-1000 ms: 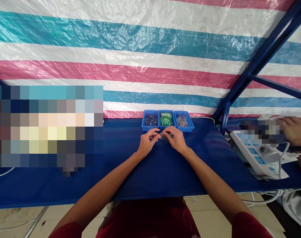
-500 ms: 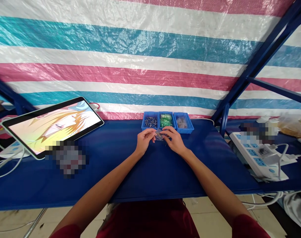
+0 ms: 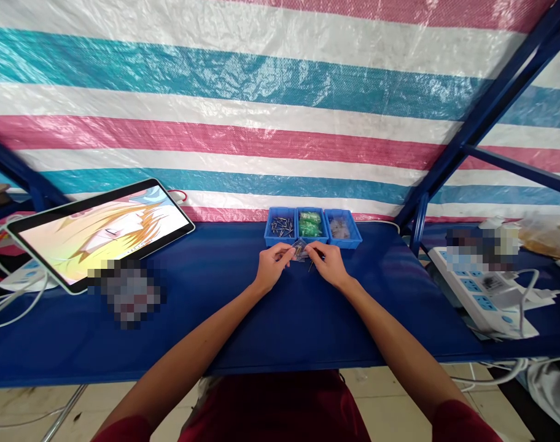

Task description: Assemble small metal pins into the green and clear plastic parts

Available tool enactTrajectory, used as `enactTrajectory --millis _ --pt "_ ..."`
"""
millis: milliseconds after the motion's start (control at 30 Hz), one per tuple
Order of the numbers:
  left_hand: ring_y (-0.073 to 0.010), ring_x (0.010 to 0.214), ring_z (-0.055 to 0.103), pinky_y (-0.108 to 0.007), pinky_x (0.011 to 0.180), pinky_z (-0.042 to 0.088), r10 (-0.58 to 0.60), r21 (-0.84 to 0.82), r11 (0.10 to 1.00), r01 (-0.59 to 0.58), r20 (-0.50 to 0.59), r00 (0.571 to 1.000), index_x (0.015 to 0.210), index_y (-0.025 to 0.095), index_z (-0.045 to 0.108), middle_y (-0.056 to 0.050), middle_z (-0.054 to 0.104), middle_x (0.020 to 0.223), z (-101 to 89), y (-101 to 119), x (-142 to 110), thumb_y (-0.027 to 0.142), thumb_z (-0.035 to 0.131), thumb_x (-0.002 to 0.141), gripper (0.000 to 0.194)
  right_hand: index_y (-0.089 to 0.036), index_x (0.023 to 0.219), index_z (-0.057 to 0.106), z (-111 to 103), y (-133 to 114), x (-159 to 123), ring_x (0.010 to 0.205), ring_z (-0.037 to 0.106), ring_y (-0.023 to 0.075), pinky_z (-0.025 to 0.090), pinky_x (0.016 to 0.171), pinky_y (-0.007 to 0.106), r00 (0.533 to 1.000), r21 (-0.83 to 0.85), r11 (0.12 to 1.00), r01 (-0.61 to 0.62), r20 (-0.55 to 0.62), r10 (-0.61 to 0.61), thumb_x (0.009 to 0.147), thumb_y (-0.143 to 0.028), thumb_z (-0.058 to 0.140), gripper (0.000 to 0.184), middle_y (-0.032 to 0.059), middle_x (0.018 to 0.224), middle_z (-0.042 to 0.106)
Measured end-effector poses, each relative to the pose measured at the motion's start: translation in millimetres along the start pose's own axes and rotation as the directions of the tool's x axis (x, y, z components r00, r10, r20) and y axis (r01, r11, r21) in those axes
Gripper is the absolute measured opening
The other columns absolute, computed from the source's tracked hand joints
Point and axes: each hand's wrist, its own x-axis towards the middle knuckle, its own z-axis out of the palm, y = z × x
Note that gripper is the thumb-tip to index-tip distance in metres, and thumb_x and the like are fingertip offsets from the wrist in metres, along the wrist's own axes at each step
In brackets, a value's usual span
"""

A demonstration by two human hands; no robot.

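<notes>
Your left hand point(image 3: 273, 267) and right hand point(image 3: 330, 265) are together, pinching a small clear bag point(image 3: 299, 250) between them, with blue trays point(image 3: 342, 244) just beyond your fingertips.

Clear plastic packet point(image 3: 299, 250) — contents too small to tell

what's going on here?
A person seated at a blue-topped table is pinching a small clear plastic bag between their left hand and right hand. It sits just in front of three blue bins: the left bin holds small metal pins, the middle bin green items, and the right bin clear bits. A tablet showing a cartoon stands off to the left, and a power strip lies to the right.
</notes>
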Motion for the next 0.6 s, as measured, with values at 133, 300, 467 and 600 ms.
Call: enactTrajectory --millis 133,300,467,600 --pt "-0.0086 0.048 0.052 -0.020 0.048 0.044 -0.001 -0.034 0.999 0.001 0.014 1.000 0.081 0.014 0.064 -0.001 0.063 0.061 -1.6 1 -2 0.041 0.062 0.081 0.027 -0.018 0.080 0.065 -1 -1 1 0.051 0.048 0.0121 0.040 0.055 0.024 0.999 0.061 0.998 -0.029 0.025 0.028 0.089 -0.045 0.047 0.035 -0.0009 0.056 0.055" --pt "-0.0080 0.047 0.050 -0.020 0.049 0.043 0.011 -0.064 0.998 -0.007 0.060 0.998 0.078 0.014 0.063 0.000 0.060 0.060 -2.1 0 -3 0.039 0.062 0.083 0.026 -0.018 0.078 0.064 2 -1 -1 0.050 0.047 0.0108 0.040 0.053 0.023 0.986 0.190 0.980 -0.062 0.163 0.031 0.087 -0.045 0.051 0.031 -0.0019 0.057 0.054" --pt "-0.0069 0.048 0.051 -0.019 0.046 0.041 0.002 -0.105 0.994 -0.005 -0.034 0.999 0.092 0.015 0.063 -0.002 0.063 0.072 -2.4 2 -1 0.041 0.056 0.087 0.027 -0.018 0.075 0.060 1 4 6 0.045 0.048 0.0100 0.042 0.048 0.023 0.961 0.459 0.856 -0.240 -0.012 0.276 0.078 -0.052 0.060 0.034 -0.0035 0.054 0.052" --pt "-0.0064 0.047 0.049 -0.019 0.045 0.040 -0.009 -0.085 0.996 0.002 -0.087 0.996 0.088 0.015 0.063 -0.001 0.060 0.069 -3.3 0 1 0.040 0.055 0.087 0.027 -0.020 0.100 0.056 -7 12 15 0.056 0.060 0.0126 0.052 0.060 0.029 0.811 0.737 0.645 -0.204 -0.242 0.533 0.076 -0.051 0.060 0.039 0.0014 0.079 0.066"
